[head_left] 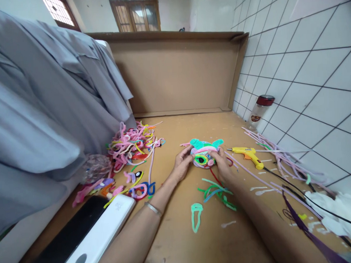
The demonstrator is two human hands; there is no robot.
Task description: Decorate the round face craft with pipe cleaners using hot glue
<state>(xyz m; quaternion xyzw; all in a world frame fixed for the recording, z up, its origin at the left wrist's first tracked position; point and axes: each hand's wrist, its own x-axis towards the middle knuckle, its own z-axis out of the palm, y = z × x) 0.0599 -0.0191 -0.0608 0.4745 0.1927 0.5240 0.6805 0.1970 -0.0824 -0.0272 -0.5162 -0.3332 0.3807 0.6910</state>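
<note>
- From my feed, left fingers (189, 158) and right fingers (215, 155) grasp the fuzzy craft piece (205, 155) from both sides, probably for steadiness.
- The glue gun (247, 151) lies near, likely for reach.

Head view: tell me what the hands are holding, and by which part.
The left hand and right hand together hold the colourful fuzzy craft piece by its opposite sides, thumbs toward the front.
</note>
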